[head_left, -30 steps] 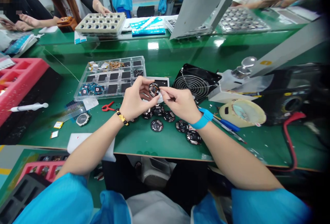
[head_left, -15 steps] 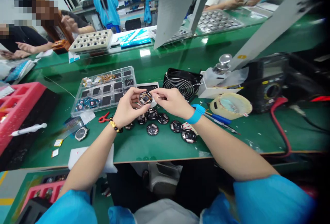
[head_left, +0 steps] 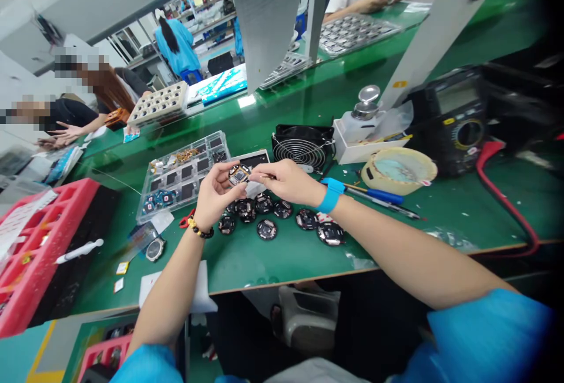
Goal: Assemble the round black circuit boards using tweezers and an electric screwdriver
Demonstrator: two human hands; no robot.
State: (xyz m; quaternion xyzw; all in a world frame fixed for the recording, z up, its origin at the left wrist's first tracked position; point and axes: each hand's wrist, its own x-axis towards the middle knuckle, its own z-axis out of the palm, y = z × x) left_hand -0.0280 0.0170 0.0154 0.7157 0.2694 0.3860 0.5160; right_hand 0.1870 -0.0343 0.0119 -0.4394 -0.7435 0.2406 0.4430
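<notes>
My left hand [head_left: 217, 192] is closed around the edge of a round black electronic module [head_left: 238, 174], its open face with a square part in the middle turned up. The fingers of my right hand [head_left: 288, 182] are pinched together close to the module's right side. Something thin and dark shows at those fingertips, too small to name. A whitish translucent piece [head_left: 252, 189] shows just below the fingertips; I cannot tell what bears it. Several similar round modules lie on the green table below my hands, among them one module [head_left: 267, 229] lying apart at the front.
A clear compartment box [head_left: 183, 174] of small parts stands behind my left hand. Further right are a black fan [head_left: 303, 147], a pump bottle [head_left: 365, 114], a yellowish round dish [head_left: 399, 171], a blue pen [head_left: 384, 196] and a multimeter [head_left: 458, 130]. A red foam tray [head_left: 53, 236] sits left.
The view has swung, so the table appears tilted. My left hand still holds the module. My right fingertips have drawn slightly away from it, and a thin dark thing now shows at them.
</notes>
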